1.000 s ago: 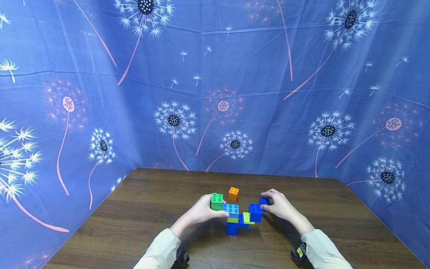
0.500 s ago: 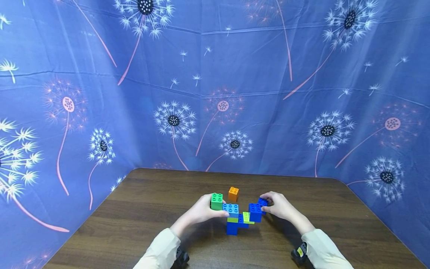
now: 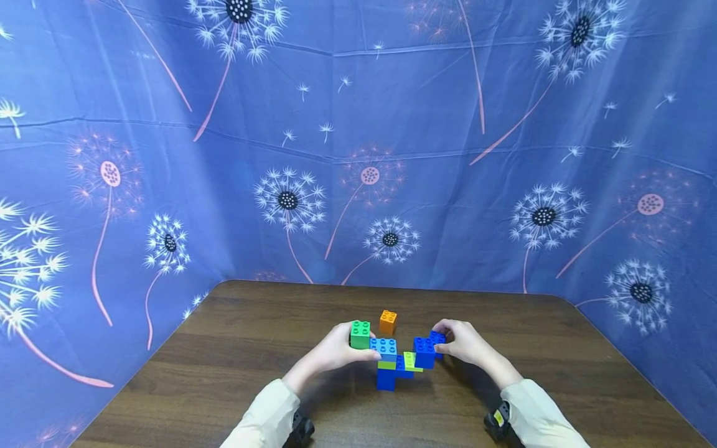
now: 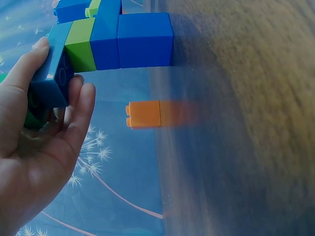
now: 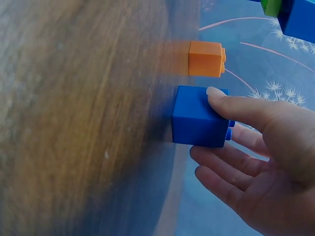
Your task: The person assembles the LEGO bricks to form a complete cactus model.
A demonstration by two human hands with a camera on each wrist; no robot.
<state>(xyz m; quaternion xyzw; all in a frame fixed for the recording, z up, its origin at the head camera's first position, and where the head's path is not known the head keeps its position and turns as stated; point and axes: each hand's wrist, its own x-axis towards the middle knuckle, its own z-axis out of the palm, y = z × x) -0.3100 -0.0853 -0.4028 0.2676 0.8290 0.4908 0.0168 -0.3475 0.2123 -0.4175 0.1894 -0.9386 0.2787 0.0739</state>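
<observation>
Blue block point(image 5: 199, 118), studs up, pinched; multicoloured block assembly point(image 3: 388, 352) upright, held alongside

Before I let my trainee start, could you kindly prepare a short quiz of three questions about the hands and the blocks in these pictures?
1. True or false: the left hand is apart from the orange block.
2. Which colour of block does the right hand hold? A: orange; B: green; C: blue.
3. In the head view, how many studs show on the green block?
Key: 1, true; 2, C, a blue block; 3, four.
</observation>
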